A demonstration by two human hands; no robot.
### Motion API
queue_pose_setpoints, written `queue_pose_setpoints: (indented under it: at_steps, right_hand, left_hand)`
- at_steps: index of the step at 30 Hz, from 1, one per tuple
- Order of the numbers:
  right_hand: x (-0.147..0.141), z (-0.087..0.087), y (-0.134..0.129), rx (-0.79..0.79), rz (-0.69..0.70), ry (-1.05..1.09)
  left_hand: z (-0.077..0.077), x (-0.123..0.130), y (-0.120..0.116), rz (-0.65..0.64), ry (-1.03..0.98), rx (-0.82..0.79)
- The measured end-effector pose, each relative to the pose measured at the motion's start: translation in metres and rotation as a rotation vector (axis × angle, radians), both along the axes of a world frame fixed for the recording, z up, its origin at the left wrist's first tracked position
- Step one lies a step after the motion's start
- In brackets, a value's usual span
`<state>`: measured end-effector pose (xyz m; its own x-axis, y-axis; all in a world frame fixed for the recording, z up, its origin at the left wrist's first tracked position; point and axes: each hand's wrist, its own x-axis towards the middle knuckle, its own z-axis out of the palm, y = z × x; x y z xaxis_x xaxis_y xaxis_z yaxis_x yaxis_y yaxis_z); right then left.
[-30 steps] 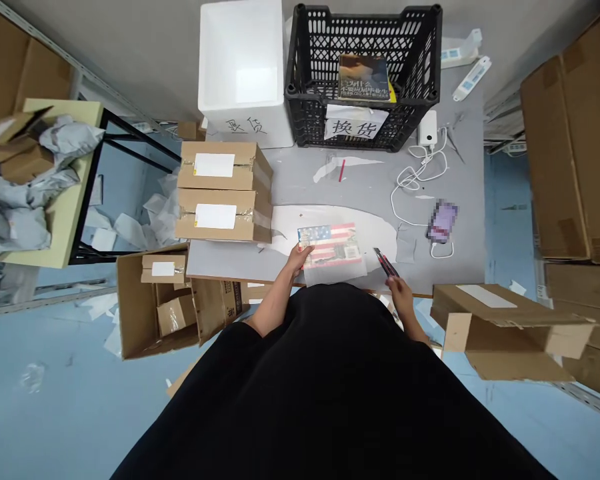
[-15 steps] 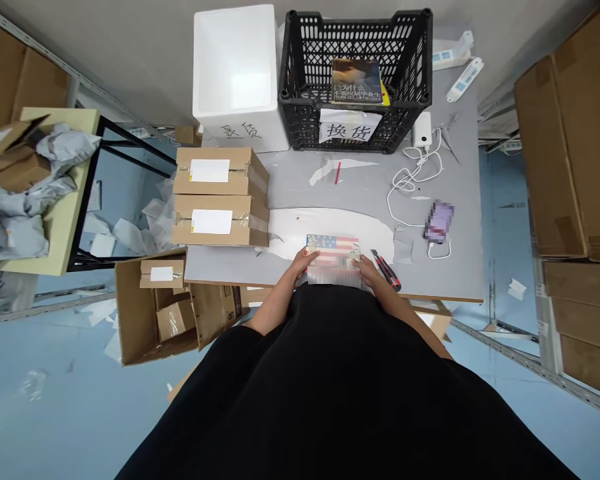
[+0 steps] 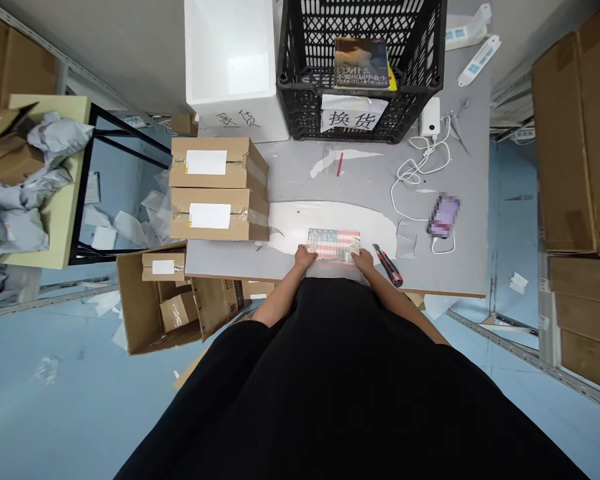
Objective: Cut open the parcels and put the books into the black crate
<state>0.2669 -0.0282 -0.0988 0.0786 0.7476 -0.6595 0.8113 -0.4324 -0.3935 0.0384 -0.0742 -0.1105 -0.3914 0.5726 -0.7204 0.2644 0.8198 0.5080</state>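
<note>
A flat book with a stars-and-stripes flag cover lies at the table's front edge, over a white paper sheet. My left hand grips its left lower corner, thumb on top. On the opposite side, my right hand pinches the right lower corner with the thumb on the cover. Pale see-through wrapping shows below the book, between the hands and my dark clothing. Just right of my right hand lies a red and black utility knife.
Two stacked cardboard boxes stand left on the grey table. Behind are a white foam box and a black crate holding books. A phone with a white cable lies right. An open carton sits lower left.
The view has shifted slightly. Both hands keep hold of the book; the translucent wrapping covers less of its lower part, and more of the flag cover shows.
</note>
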Motion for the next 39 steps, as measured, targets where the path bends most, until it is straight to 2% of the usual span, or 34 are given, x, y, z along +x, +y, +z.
queue_pose_setpoints:
  at_steps: [4, 7, 9, 12, 15, 17, 21, 24, 26, 29, 32, 35, 39]
  right_hand:
    - [-0.003, 0.003, -0.001, -0.034, 0.034, -0.141]
    - [-0.010, 0.008, 0.008, 0.112, 0.206, -0.228]
    - [-0.016, 0.011, 0.019, 0.201, 0.338, -0.187]
    - [-0.025, 0.013, 0.040, 0.187, 0.433, -0.121]
    - [-0.027, 0.012, 0.054, 0.086, 0.417, -0.160]
    - [-0.025, 0.011, 0.056, 0.017, 0.379, -0.163]
    - [-0.024, 0.009, 0.042, -0.104, 0.323, -0.117]
    - [-0.029, 0.007, 0.026, -0.130, 0.281, -0.138]
    - [-0.033, 0.006, 0.019, -0.136, 0.256, -0.144]
    - [-0.036, 0.007, 0.015, -0.144, 0.234, -0.141]
    - [-0.038, 0.009, 0.014, -0.129, 0.200, -0.144]
    - [-0.039, 0.011, 0.010, -0.037, 0.169, -0.153]
    - [-0.040, 0.012, 0.001, 0.149, 0.309, -0.124]
  left_hand:
    - [-0.003, -0.005, 0.004, -0.045, 0.048, 0.008]
    - [-0.002, -0.014, 0.016, -0.093, 0.056, 0.039]
    - [-0.001, -0.020, 0.028, -0.151, 0.050, 0.087]
    - [0.004, -0.025, 0.050, -0.240, 0.026, 0.183]
    - [0.013, -0.019, 0.074, -0.302, 0.039, 0.257]
    - [0.019, -0.009, 0.088, -0.387, 0.104, 0.274]
    - [0.025, 0.009, 0.107, -0.561, 0.264, 0.272]
    - [0.021, 0.008, 0.110, -0.604, 0.282, 0.264]
    - [0.016, 0.001, 0.106, -0.557, 0.261, 0.244]
    - [0.010, -0.015, 0.092, -0.386, 0.223, 0.219]
    - [0.007, -0.029, 0.071, -0.246, 0.264, 0.185]
    - [0.007, -0.035, 0.046, -0.152, 0.316, 0.150]
    - [0.006, -0.025, 0.016, -0.007, 0.199, 0.050]
